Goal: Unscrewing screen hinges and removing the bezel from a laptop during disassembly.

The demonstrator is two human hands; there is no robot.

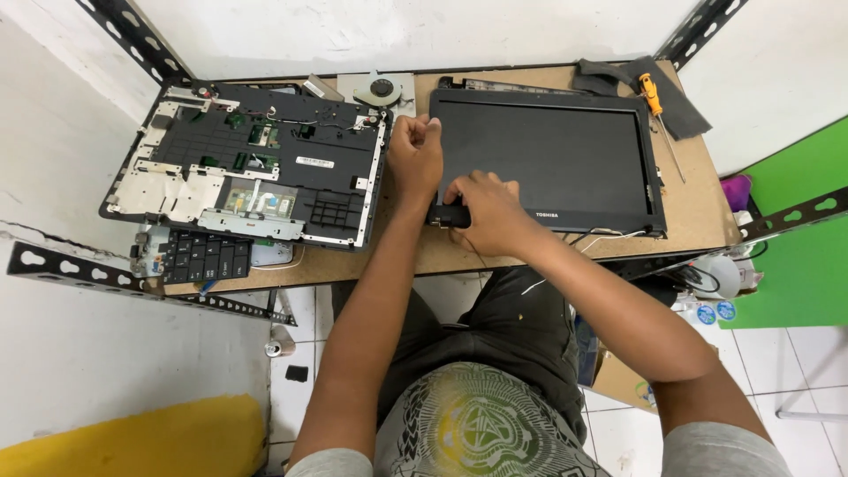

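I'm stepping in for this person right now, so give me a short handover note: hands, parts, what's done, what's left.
Left hand: closed in a fist at the left edge of the black laptop screen panel; what it grips is hidden.
Right hand: pressing on the black hinge corner at the panel's lower left.
Done: the screen panel lies apart from the opened black laptop base; keyboard out.
Left: hinge corner still being worked.
Orange-handled screwdriver lies at the back right.
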